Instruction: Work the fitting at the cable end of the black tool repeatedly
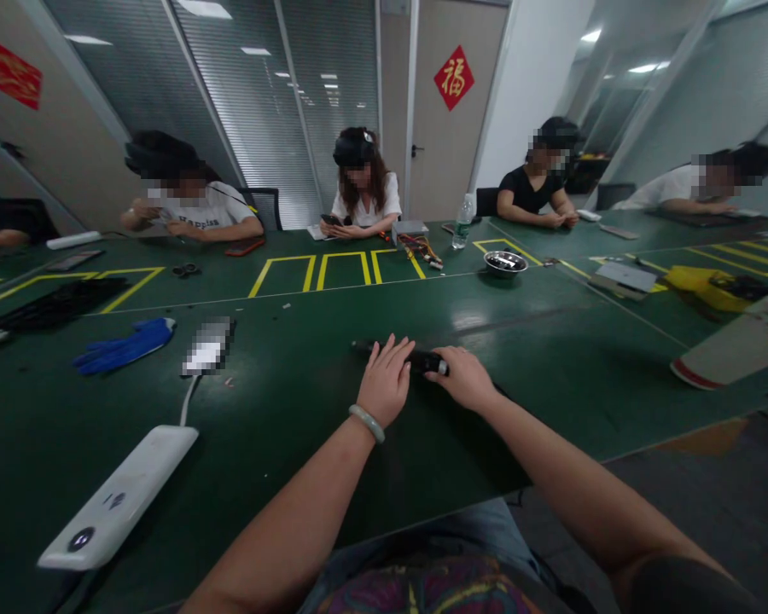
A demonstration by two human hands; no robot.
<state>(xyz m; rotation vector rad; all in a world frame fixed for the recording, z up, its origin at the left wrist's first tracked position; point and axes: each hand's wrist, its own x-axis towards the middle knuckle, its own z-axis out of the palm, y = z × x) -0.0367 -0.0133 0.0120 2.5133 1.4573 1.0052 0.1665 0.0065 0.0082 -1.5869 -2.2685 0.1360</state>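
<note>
A slim black bar-shaped device point(426, 362) lies on the dark green table point(550, 358), in front of the person. The left hand point(386, 381) rests flat on it, fingers point(393, 348) slightly spread. The right hand point(465, 377) grips its right end, fingers curled around it. A long white power strip point(119, 499) lies well apart, to the left.

Green table point(294, 409), blinded glass walls point(243, 111), ceiling lights point(201, 8)

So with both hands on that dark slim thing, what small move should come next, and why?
Probably a small twist with the right hand. The left hand lies flat across the dark slim object, pinning it to the green table, while the right hand curls round its silver-ringed end.
</note>
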